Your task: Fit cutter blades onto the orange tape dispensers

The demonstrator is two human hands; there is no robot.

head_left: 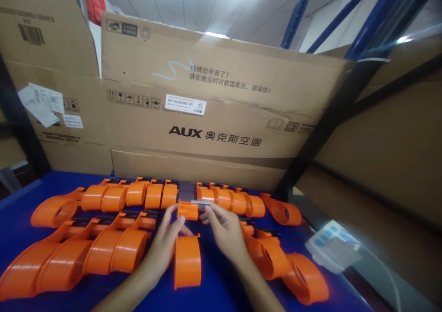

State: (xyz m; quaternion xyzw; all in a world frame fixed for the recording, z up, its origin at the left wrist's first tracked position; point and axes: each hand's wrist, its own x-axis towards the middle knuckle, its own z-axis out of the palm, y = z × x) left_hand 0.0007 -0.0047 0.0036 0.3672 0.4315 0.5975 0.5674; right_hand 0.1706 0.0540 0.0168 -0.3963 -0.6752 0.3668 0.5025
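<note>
My left hand (169, 234) is closed on an orange plastic tape dispenser (188, 261) in the middle. Its wide ring hangs below my fingers, and its upper end (188, 210) sticks out between my two hands. Between the fingertips of my right hand (223, 224) is a thin grey metal strip (200, 203). The strip lies level against the top of the dispenser's upper end; whether it is seated there cannot be made out. Similar orange dispensers with black parts stand on both sides of my hands, such as one at the left (131, 250) and one at the right (272, 257).
The dispensers stand in rows on a blue tabletop (221, 280). Behind it rises a large cardboard sheet (221, 118) with printing. A grey-white device with blue buttons (333, 245) and a cable sits at the right edge. A dark rack post (317, 132) slants up there.
</note>
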